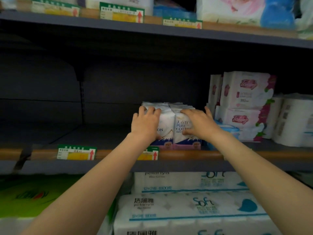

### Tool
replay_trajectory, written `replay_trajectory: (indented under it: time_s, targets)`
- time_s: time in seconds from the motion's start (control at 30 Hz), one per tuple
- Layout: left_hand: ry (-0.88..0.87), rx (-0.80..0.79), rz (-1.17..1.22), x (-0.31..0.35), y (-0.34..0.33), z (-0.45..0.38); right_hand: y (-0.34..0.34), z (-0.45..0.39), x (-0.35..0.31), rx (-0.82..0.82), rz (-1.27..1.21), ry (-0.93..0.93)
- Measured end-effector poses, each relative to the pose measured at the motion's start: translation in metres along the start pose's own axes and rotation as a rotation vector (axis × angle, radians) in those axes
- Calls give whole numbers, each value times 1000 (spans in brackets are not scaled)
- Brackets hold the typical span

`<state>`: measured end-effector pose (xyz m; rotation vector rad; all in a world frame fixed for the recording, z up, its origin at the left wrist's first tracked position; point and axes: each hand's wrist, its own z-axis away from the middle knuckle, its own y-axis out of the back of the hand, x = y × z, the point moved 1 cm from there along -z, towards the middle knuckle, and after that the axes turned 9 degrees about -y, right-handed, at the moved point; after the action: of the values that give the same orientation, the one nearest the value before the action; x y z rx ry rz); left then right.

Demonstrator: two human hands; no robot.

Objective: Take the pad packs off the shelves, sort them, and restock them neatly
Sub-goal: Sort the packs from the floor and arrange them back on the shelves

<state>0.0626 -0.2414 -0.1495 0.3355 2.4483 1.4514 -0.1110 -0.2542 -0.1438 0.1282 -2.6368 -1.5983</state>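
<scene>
Head view, near to far. Lowest shelf in front is filled with toilet-roll bundles (191, 206) and a green pack (30, 195) at left, untouched. Both forearms are reached up and forward over the middle shelf (186, 154), whose front rail carries a price tag (77, 152).

Two Pure Cotton pad packs (171, 126) are stood side by side at the shelf front, just beside the pink-printed pad packs (243, 106) stacked at right. Left hand (145, 122) is laid on the left pack, fingers curled over its top edge, thumb out of sight. Right hand (199, 122) is spread on the right pack's face, fingers curled over the top, thumb low on the front. Both grips are closed on the packs, wrists roughly level.

Judged step: the pair is being squared up or lifted, which one cannot be told. To be done well, both packs should be pressed together and moved as one block, bases kept flat on the shelf, fronts lined with the rail, labels facing out. Soft wrappers are likely to buckle if squeezed hard. The rest of the shelf to the left is dark, behind is a dark back panel (118, 85). Top shelf goods (230, 9) are blurred.
</scene>
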Motion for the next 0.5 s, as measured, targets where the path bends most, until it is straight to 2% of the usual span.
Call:
replay_trajectory:
  time_s: [0.07,0.13,0.27,0.33,0.4,0.5]
  targets:
    - [-22,19,5,0,-1,8,2,11,-2,34,-7,1]
    - [-49,142,-10,2,-7,24,3,32,-4,124,-87,-7]
    - [-135,654,226,16,-29,82,-7,95,-3,340,-305,91]
    - [-119,813,399,29,-53,125,-23,131,-1,382,-353,137]
    - [-103,773,484,42,-84,166,-46,165,-2,348,-351,170]
    - [-63,578,500,53,-139,217,-95,210,-2,138,-289,188]
